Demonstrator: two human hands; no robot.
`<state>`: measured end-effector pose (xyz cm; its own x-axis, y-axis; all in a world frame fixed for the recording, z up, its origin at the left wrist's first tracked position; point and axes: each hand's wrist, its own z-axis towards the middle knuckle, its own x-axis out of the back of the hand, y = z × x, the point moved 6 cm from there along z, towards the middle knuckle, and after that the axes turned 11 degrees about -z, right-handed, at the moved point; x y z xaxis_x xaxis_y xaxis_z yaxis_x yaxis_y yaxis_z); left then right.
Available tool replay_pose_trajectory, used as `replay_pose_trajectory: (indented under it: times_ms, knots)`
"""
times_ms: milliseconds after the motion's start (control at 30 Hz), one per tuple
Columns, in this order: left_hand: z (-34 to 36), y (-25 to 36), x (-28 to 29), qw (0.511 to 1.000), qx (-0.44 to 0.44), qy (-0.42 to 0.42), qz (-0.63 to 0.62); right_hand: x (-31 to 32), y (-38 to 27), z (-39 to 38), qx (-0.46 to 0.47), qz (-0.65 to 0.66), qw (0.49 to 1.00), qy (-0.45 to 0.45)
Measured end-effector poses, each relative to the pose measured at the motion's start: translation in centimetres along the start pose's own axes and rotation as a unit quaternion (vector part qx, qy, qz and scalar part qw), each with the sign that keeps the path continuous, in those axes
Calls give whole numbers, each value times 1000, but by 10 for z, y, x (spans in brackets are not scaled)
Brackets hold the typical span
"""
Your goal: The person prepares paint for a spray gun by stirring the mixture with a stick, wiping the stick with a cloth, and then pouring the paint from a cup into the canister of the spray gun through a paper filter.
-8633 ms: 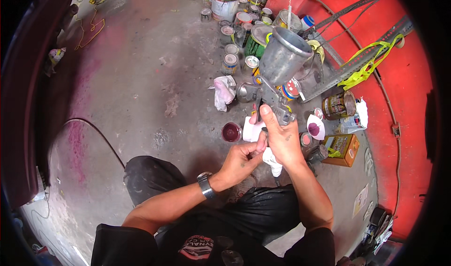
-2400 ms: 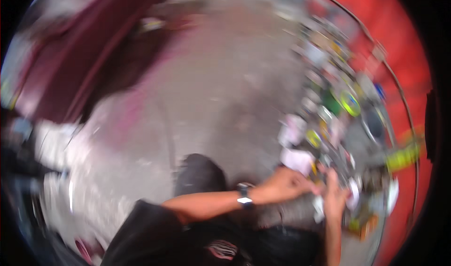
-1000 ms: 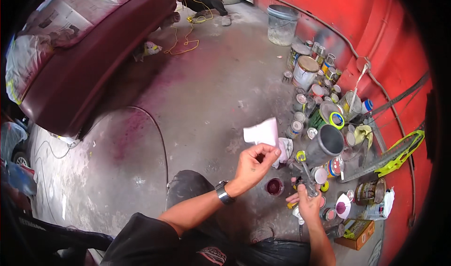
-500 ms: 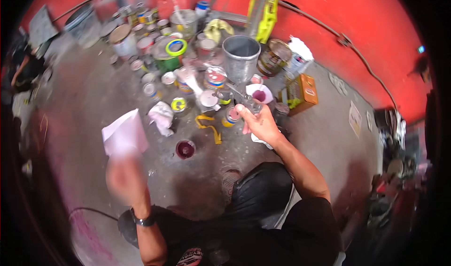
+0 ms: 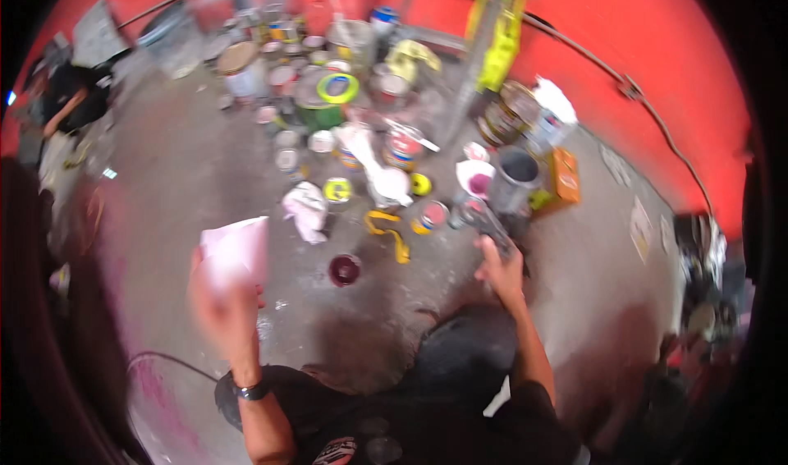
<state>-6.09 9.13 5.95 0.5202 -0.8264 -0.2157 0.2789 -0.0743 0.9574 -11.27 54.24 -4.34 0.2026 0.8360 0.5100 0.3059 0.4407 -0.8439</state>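
Note:
My left hand [image 5: 223,307] is raised over the concrete floor and holds up a pale pink sheet of paper [image 5: 235,250]; hand and paper are motion-blurred. A dark watch sits on that wrist. My right hand [image 5: 501,266] is stretched forward and grips the handle of a dark spray gun [image 5: 483,219], whose head lies next to a grey metal bucket [image 5: 515,178]. A small pot of dark red paint [image 5: 345,270] stands on the floor between my two hands.
Many paint cans, lids and rags crowd the floor by the red wall [image 5: 624,38], among them a green-lidded can [image 5: 328,100], an orange box [image 5: 565,174] and a yellow ladder [image 5: 501,30]. Another person [image 5: 61,108] crouches at far left.
The view has swung again. My left hand with the paper has risen closer to the camera. My right hand has kept its grip on the spray gun near the grey bucket.

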Motion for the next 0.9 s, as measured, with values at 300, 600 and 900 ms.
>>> replay_pose_trajectory:
  times_ms: [300, 600, 900]
  knots:
    - [0, 4, 14, 995, 11, -21, 98, -18, 7, 8, 27, 11, 997, -77]
    - [6, 44, 37, 969, -132, -23, 210, -15, -53, -39, 86, -150, 984, -31]
    - [2, 42, 64, 987, 140, -27, 78, -18, -47, -38, 101, -186, 977, 7]
